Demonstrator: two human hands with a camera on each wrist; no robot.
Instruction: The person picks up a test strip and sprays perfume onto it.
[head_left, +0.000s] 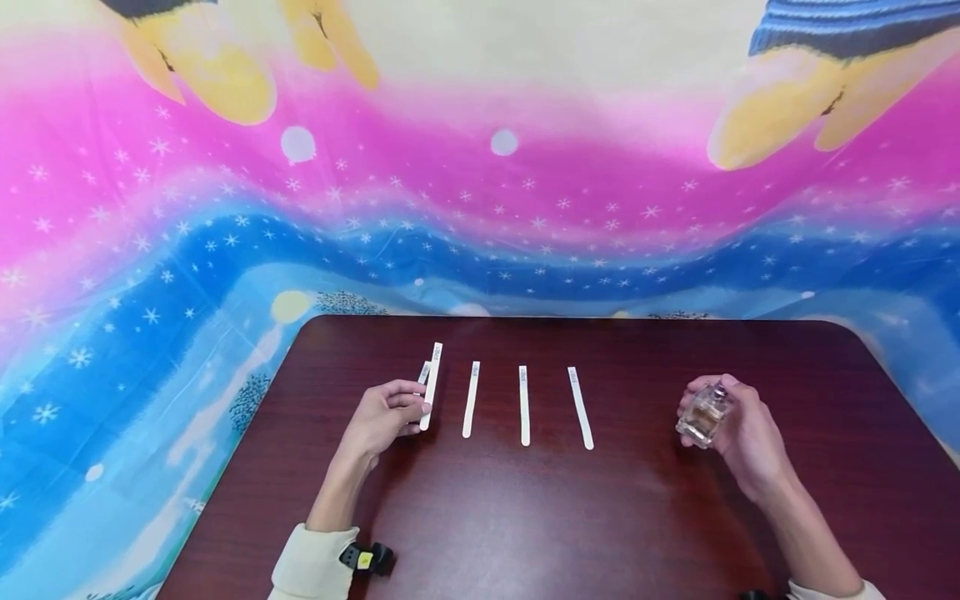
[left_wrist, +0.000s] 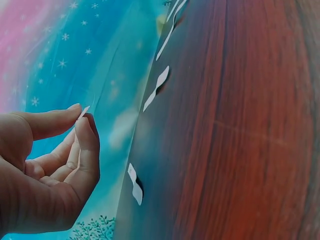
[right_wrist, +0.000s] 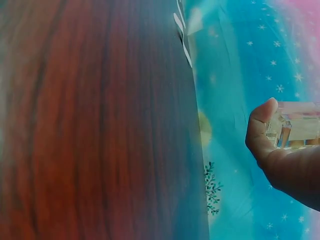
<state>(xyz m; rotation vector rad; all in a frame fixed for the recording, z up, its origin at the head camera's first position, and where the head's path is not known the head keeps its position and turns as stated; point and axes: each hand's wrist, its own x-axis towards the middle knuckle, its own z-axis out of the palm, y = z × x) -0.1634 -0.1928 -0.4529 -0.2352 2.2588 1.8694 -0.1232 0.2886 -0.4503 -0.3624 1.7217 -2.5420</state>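
Observation:
Several white paper strips (head_left: 523, 405) lie side by side on the dark red-brown table (head_left: 525, 517). My left hand (head_left: 408, 408) is at the near end of the leftmost strip (head_left: 432, 379). In the left wrist view its thumb and forefinger (left_wrist: 82, 117) pinch the tip of a thin white strip (left_wrist: 84, 110). My right hand (head_left: 738, 421) is raised at the right of the row and grips a small clear glass bottle (head_left: 703, 415) with a pale amber liquid. In the right wrist view the thumb (right_wrist: 260, 127) presses the side of the bottle (right_wrist: 299, 127).
A bright cloth (head_left: 480, 208) in pink, blue and yellow hangs behind the table and drapes past its left edge. More strips (left_wrist: 158, 87) show near the table's edge in the left wrist view. Bare wood lies between my forearms.

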